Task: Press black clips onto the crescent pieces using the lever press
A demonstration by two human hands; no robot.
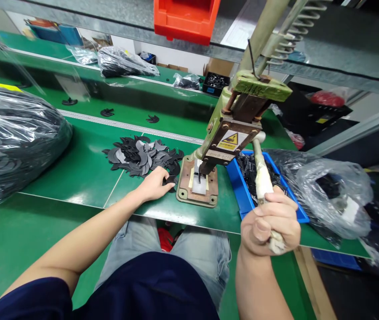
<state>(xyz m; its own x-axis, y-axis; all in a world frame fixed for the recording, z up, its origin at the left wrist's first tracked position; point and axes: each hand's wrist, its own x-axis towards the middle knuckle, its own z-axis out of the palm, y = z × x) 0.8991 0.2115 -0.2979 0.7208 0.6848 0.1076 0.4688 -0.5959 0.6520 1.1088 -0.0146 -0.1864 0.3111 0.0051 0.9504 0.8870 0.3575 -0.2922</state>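
My right hand (271, 222) is wrapped round the cloth-covered lever handle (263, 178) of a green hand press (239, 115). At the near right edge of a pile of dark curved plastic pieces (139, 155), my left hand (156, 184) pinches one black curved piece (170, 180). That piece is just left of the press base (183, 178), and part of it is hidden by the fingers. Beneath the press ram lies a pale metal plate (199, 184) with a small dark part on it.
A blue bin (239, 195) of black parts stands right of the press, beside clear plastic bags (336, 195). A large bag of dark pieces (16, 138) fills the left. Behind runs a green belt (86, 106) with several black parts. An orange bin (187, 22) sits overhead.
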